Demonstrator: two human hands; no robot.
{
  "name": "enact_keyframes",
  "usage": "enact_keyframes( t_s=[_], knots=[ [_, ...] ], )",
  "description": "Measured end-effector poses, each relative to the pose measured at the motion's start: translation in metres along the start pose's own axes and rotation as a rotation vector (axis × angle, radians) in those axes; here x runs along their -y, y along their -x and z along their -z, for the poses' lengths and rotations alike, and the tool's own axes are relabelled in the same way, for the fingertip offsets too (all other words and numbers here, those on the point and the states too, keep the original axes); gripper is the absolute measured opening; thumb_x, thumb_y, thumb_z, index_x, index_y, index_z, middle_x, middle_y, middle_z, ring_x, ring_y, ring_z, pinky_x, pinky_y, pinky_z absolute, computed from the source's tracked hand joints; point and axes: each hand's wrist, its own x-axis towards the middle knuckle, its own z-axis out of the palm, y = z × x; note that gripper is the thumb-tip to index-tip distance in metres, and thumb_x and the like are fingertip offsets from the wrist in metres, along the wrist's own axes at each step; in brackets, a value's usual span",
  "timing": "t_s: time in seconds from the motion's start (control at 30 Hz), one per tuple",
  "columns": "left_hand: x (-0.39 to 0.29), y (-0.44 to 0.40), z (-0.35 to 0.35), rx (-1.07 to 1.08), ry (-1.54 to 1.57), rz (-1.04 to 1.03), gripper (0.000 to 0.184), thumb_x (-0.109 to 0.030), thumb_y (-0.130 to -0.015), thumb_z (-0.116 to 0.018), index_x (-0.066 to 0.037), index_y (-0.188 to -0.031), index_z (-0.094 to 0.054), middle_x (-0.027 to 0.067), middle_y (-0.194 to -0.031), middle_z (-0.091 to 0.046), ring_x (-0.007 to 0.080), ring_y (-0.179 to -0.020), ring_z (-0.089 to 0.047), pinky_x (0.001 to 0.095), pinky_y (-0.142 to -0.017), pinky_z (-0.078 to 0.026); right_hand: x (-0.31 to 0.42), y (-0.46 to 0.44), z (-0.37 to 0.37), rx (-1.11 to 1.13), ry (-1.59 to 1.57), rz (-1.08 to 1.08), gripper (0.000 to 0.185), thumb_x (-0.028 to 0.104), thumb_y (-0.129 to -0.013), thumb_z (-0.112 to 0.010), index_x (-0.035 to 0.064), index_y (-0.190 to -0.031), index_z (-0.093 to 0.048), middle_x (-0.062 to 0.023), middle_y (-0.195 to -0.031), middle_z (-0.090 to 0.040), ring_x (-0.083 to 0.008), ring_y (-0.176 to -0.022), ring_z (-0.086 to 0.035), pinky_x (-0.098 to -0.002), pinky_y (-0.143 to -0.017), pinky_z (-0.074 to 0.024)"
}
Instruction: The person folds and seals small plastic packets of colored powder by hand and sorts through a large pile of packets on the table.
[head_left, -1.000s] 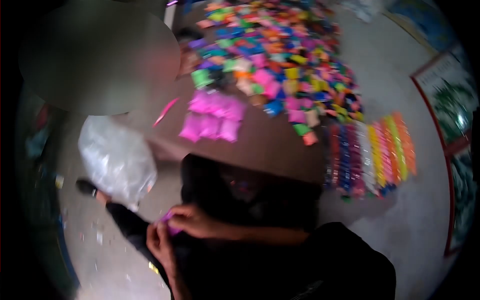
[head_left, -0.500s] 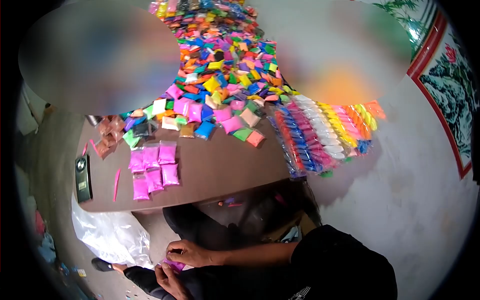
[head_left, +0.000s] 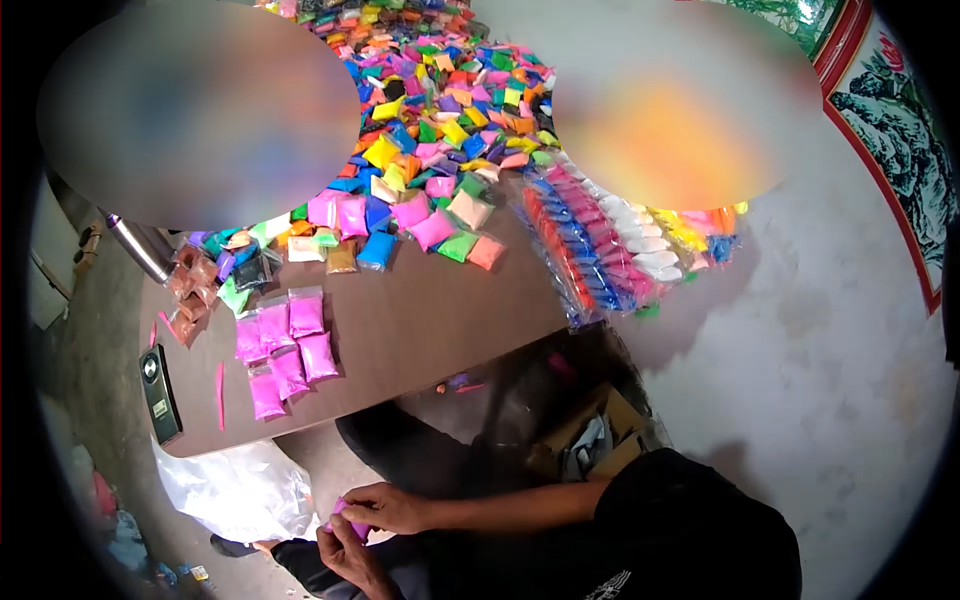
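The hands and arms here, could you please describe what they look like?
The right hand and left hand are bare, without gloves. A black sleeve covers the right upper arm, leaving the forearm bare. White markings show on the black clothing.

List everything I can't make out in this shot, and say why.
Head view: the full outline of the pink packet, covered by the fingers of the left hand and right hand.
Head view: the far end of the packet pile, cut off by the top edge.
Head view: parts of its sides, hidden by blurred ovals.
Head view: any writing on the dark device, too small.
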Motion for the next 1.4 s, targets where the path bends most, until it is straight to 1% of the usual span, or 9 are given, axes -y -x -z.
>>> enact_keyframes(
  t_s=[0.23, 0.33, 0.53, 0.63, 0.67, 0.73, 1.13, 1.23, 1.4],
  knots=[
    [0.011, -0.002, 0.012, 0.156, -0.028, 0.135, 0.028, -0.022, -0.100, -0.061, 0.000, -0.083, -0.059, -0.0006, -0.069, -0.055, 0.0058, -0.062, -0.045, 0.0223, -0.056, -0.035, -0.022, 0.006, 0.024, -0.041, 0.362, 0.237, 0.027, 0.022, -0.101, -0.058, -0.0007, -0.112, -0.067, -0.0121, -0.098, -0.068, -0.0175, -0.090, -0.064, -0.0343, -0.080, -0.0505],
    [0.025, 0.004, 0.011, 0.073, -0.053, 0.100, 0.025, -0.015, -0.098, -0.063, -0.003, -0.077, -0.058, -0.0043, -0.071, -0.050, 0.0048, -0.069, -0.043, 0.0222, -0.058, -0.034, -0.026, 0.005, 0.032, 0.004, 0.468, 0.206, 0.029, 0.023, -0.100, -0.058, -0.0009, -0.115, -0.066, -0.0107, -0.100, -0.068, -0.0176, -0.092, -0.064, -0.0355, -0.082, -0.0510],
    [0.004, 0.018, -0.011, -0.116, 0.079, 0.118, 0.023, -0.016, -0.100, -0.062, -0.004, -0.080, -0.060, -0.0057, -0.076, -0.054, 0.0037, -0.070, -0.044, 0.0200, -0.061, -0.036, 0.001, 0.012, 0.023, 0.041, 0.131, 0.034, 0.028, 0.023, -0.100, -0.063, -0.0016, -0.114, -0.066, -0.0023, -0.089, -0.066, -0.0092, -0.078, -0.060, -0.0254, -0.070, -0.0498],
    [0.002, 0.020, -0.006, -0.088, 0.163, 0.155, 0.020, -0.020, -0.100, -0.063, -0.002, -0.091, -0.065, -0.0043, -0.079, -0.057, 0.0046, -0.070, -0.046, 0.0205, -0.064, -0.038, 0.013, 0.010, 0.023, 0.044, 0.176, -0.045, 0.026, 0.017, -0.097, -0.066, -0.0028, -0.114, -0.066, -0.0036, -0.095, -0.068, -0.0085, -0.084, -0.063, -0.0235, -0.073, -0.0518],
    [-0.004, 0.020, -0.004, -0.075, 0.156, 0.167, 0.020, -0.021, -0.100, -0.063, -0.001, -0.095, -0.066, -0.0039, -0.080, -0.057, 0.0051, -0.071, -0.047, 0.0208, -0.065, -0.039, 0.008, 0.008, 0.021, 0.010, 0.244, 0.052, 0.021, 0.015, -0.096, -0.064, -0.0040, -0.105, -0.067, -0.0043, -0.085, -0.066, -0.0094, -0.073, -0.060, -0.0253, -0.067, -0.0492],
    [-0.021, 0.021, 0.000, -0.011, 0.190, 0.223, 0.024, -0.022, -0.099, -0.066, 0.001, -0.106, -0.067, -0.0005, -0.089, -0.065, 0.0068, -0.079, -0.056, 0.0203, -0.074, -0.045, 0.007, 0.007, 0.029, 0.096, 0.399, 0.042, 0.024, 0.014, -0.095, -0.067, -0.0043, -0.110, -0.067, -0.0058, -0.092, -0.069, -0.0092, -0.083, -0.063, -0.0248, -0.074, -0.0524],
    [-0.017, 0.023, 0.001, -0.163, 0.002, 0.137, 0.019, -0.020, -0.098, -0.069, -0.001, -0.098, -0.065, -0.0006, -0.088, -0.065, 0.0061, -0.081, -0.056, 0.0211, -0.076, -0.045, 0.014, 0.003, 0.028, 0.197, 0.309, -0.083, 0.029, 0.016, -0.092, -0.070, -0.0015, -0.114, -0.063, -0.0054, -0.089, -0.068, -0.0106, -0.081, -0.063, -0.0246, -0.074, -0.0518],
    [-0.025, 0.021, -0.001, -0.102, 0.055, 0.225, 0.020, -0.021, -0.097, -0.069, -0.001, -0.098, -0.065, 0.0004, -0.091, -0.066, 0.0067, -0.084, -0.057, 0.0221, -0.077, -0.046, 0.008, 0.002, 0.032, 0.166, 0.269, -0.026, 0.024, 0.019, -0.091, -0.071, -0.0013, -0.102, -0.065, -0.0058, -0.084, -0.063, -0.0103, -0.077, -0.059, -0.0268, -0.070, -0.0479],
    [-0.026, 0.018, -0.003, 0.007, 0.073, 0.262, 0.016, -0.015, -0.096, -0.070, 0.000, -0.096, -0.065, 0.0004, -0.088, -0.067, 0.0069, -0.083, -0.059, 0.0209, -0.077, -0.047, 0.010, -0.002, 0.041, 0.252, 0.407, 0.012, 0.025, 0.014, -0.092, -0.068, -0.0019, -0.111, -0.064, -0.0062, -0.092, -0.068, -0.0106, -0.085, -0.064, -0.0253, -0.078, -0.0522]
  ],
)
